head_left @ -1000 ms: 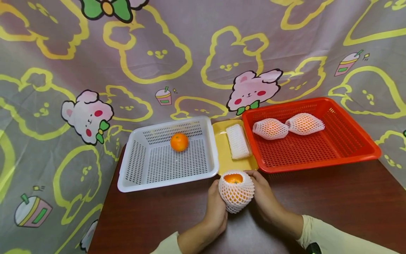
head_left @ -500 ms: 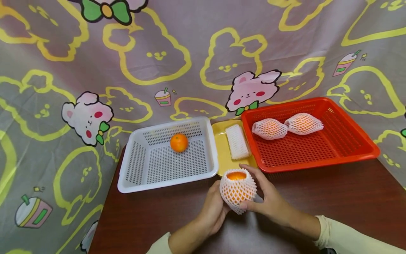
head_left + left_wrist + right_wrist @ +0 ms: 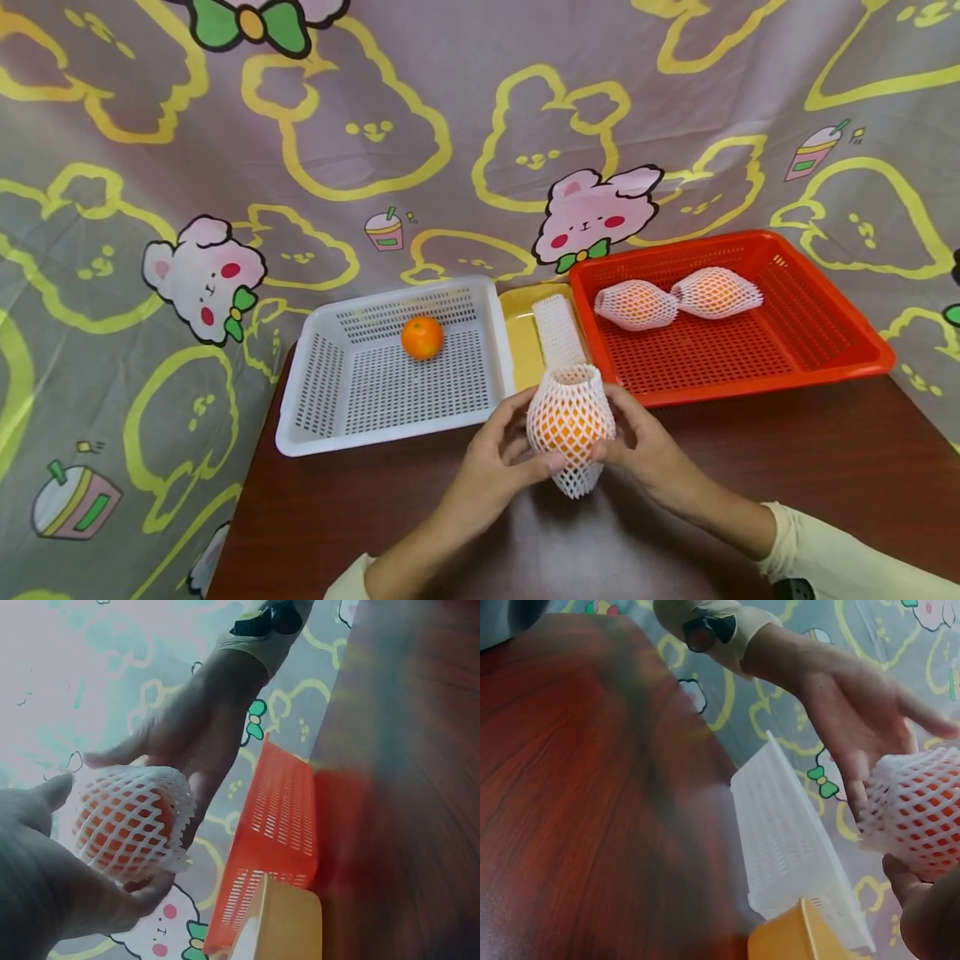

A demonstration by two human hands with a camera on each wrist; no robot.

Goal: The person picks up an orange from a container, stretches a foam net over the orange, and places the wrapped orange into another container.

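An orange in a white foam net sleeve [image 3: 572, 427] is held up between both hands, over the near side of the table. My left hand [image 3: 491, 467] grips it from the left, thumb across its front. From the right, my right hand [image 3: 656, 462] holds it with the thumb on the front and fingers behind. The net's upper end stands open above the fruit, and its lower end tapers below. In the left wrist view the netted orange [image 3: 127, 821] sits between both hands; in the right wrist view the foam net [image 3: 922, 814] is partly cut off by the frame.
A white basket [image 3: 397, 435] with one bare orange [image 3: 422, 337] stands left. A yellow tray [image 3: 525, 333] holding flat foam nets [image 3: 558, 329] lies between it and a red basket [image 3: 750, 385], which contains two netted oranges [image 3: 637, 305]. A patterned cloth [image 3: 450, 125] hangs behind.
The netted orange has risen slightly and turned more upright; its net now reaches past the top of the fruit. The left thumb has come round to the front, and both hands grip the sides.
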